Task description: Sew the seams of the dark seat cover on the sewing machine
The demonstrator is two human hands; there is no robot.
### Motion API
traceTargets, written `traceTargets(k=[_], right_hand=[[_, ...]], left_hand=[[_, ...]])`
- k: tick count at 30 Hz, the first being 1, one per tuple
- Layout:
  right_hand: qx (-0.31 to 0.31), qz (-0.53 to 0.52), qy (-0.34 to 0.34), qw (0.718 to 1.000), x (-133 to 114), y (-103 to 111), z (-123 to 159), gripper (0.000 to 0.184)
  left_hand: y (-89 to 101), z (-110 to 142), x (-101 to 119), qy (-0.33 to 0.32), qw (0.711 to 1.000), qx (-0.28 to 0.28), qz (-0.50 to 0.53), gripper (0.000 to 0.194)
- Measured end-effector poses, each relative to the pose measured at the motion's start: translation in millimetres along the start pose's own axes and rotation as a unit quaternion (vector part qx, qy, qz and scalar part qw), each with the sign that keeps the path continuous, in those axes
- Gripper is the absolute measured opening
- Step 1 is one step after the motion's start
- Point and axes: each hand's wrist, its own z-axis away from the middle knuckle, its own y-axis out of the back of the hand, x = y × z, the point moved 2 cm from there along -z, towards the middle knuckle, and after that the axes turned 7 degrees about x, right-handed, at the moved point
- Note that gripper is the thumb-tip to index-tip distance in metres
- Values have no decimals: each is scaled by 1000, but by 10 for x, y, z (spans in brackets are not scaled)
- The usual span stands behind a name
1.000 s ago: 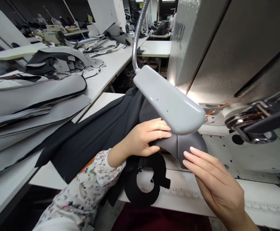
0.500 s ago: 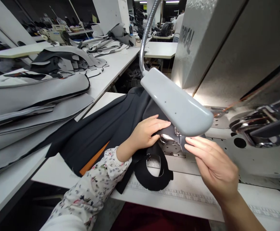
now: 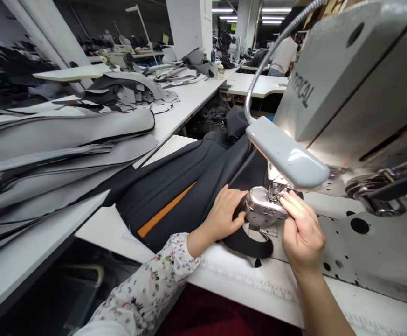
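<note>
Dark fabric [image 3: 175, 186] with an orange strip [image 3: 166, 210] spreads left of the sewing machine [image 3: 350, 88]. My left hand [image 3: 224, 214] is closed on the fabric's edge, against the left end of the raised metal sewing bed [image 3: 259, 198]. A curved black fabric band [image 3: 255, 245] hangs around the base of that bed. My right hand [image 3: 303, 228] is closed, with its fingertips right beside the presser foot [image 3: 276, 190]. Whatever lies between those fingertips is hidden. Above them hangs a grey lamp head [image 3: 290, 156] on a flexible metal neck.
Stacked grey panels [image 3: 66, 135] with dark edges cover the left table, and cut pieces [image 3: 133, 91] are heaped behind them. A measuring scale [image 3: 245, 277] runs along the front edge. A person in a white top [image 3: 283, 56] is in the background.
My view has shifted, bringing more of the machine's front into sight. The fabric has moved off the metal bed's top, which now shows. My right hand has come closer to the presser foot.
</note>
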Motion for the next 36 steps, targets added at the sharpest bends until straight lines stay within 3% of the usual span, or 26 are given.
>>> traceTargets(k=[6, 11, 16, 20, 22, 25, 28, 31, 34, 36], right_hand=[[-3, 58, 14, 998, -23, -46, 225, 65], [-33, 94, 24, 995, -25, 12, 363, 70], [-66, 117, 7, 991, -91, 67, 474, 78], [-81, 52, 31, 995, -351, -9, 798, 77], [-136, -5, 61, 989, -557, -133, 1046, 72], [-268, -41, 82, 959, -846, -393, 1373, 63], [-354, -30, 100, 929, -999, -634, 1516, 63], [-387, -23, 157, 908, -1009, -800, 1580, 74], [-398, -27, 224, 889, -928, -991, 1710, 78], [-361, -62, 213, 906, -888, -1161, 1801, 80]], left_hand=[[-120, 325, 157, -4, 999, 28, -34, 96], [-238, 685, 297, 4, 995, -30, -97, 103], [-210, 1125, 466, 12, 988, -78, -135, 86], [-85, 1433, 578, 22, 986, -75, -145, 69], [-48, 1598, 595, 1, 984, -84, -156, 62], [37, 1902, 566, -66, 977, -121, -160, 43], [303, 2269, 482, -79, 974, -142, -159, 38], [764, 2661, 434, -36, 979, -126, -159, 41], [1352, 3050, 411, 72, 972, -80, -210, 41], [1836, 3317, 391, 159, 951, -50, -259, 43]])
